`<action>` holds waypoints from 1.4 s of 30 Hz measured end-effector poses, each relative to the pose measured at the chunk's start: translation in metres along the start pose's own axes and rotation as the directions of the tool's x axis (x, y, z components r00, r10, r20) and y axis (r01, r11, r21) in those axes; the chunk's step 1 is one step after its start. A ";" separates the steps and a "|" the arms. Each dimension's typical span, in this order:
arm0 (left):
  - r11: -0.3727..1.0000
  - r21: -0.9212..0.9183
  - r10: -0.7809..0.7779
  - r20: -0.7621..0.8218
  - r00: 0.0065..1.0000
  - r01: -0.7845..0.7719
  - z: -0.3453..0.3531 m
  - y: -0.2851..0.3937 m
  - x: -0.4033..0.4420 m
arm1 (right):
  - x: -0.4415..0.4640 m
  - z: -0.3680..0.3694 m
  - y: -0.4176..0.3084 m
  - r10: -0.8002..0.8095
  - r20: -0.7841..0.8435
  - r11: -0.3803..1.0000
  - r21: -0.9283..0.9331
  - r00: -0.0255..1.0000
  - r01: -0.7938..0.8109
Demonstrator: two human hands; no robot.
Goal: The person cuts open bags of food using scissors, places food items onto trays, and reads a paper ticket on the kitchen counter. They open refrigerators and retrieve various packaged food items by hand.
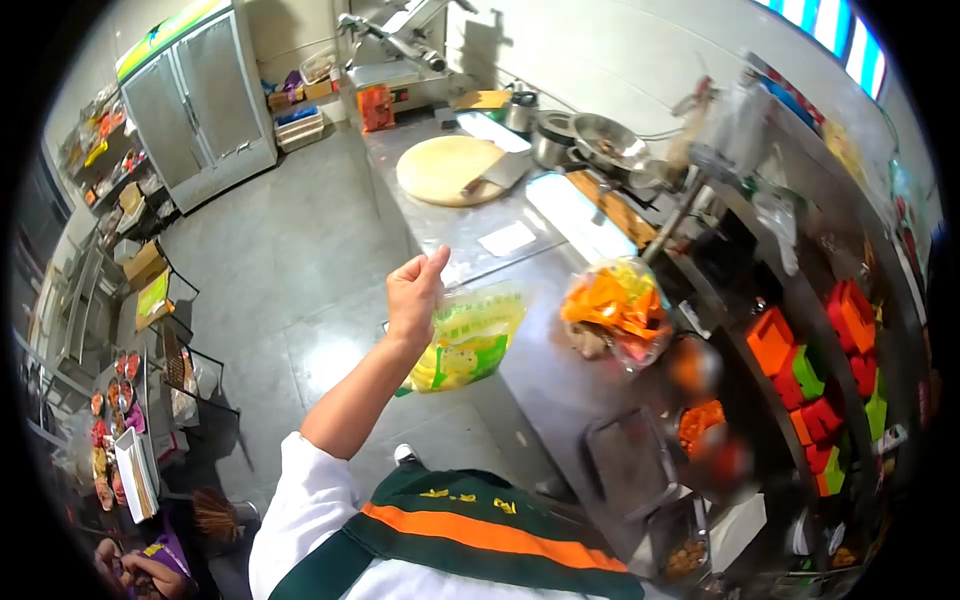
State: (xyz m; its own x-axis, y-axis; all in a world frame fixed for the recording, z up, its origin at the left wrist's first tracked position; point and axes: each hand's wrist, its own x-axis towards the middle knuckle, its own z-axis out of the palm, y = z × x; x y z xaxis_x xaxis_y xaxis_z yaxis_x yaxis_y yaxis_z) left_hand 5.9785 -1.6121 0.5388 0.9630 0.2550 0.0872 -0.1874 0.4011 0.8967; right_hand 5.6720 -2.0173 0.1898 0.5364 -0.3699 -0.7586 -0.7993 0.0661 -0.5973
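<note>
A green-and-yellow printed plastic bag (468, 345) is gripped at 1 side by the left hand (412, 300), fingers curled; its base is best supported. The right hand's fingers cannot be seen.

Counter (545, 375): round board (435, 165), cleaver (507, 170) at its right edge; white sheet (507, 239) nearer; metal pan (627, 140) farther right. Double-door fridge (215, 105), upper left, doors shut.

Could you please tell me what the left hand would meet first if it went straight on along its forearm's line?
Probably the pale round board on the metal counter, though depth is unclear and the left hand might pass above it.
</note>
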 end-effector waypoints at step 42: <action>0.863 0.505 0.504 -0.863 0.022 -0.002 -0.830 0.286 0.511 | 0.144 1.295 -0.747 0.106 0.905 -0.244 -0.378 0.412 0.893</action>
State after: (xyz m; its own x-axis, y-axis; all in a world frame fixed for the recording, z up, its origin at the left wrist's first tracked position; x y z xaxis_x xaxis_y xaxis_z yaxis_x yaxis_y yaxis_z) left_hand 6.2558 -0.6367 0.4792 -0.2403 0.9674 0.0796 -0.0661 -0.0981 0.9930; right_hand 6.6972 -0.9194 0.1894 0.3812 0.6933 -0.6116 0.5717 -0.6966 -0.4334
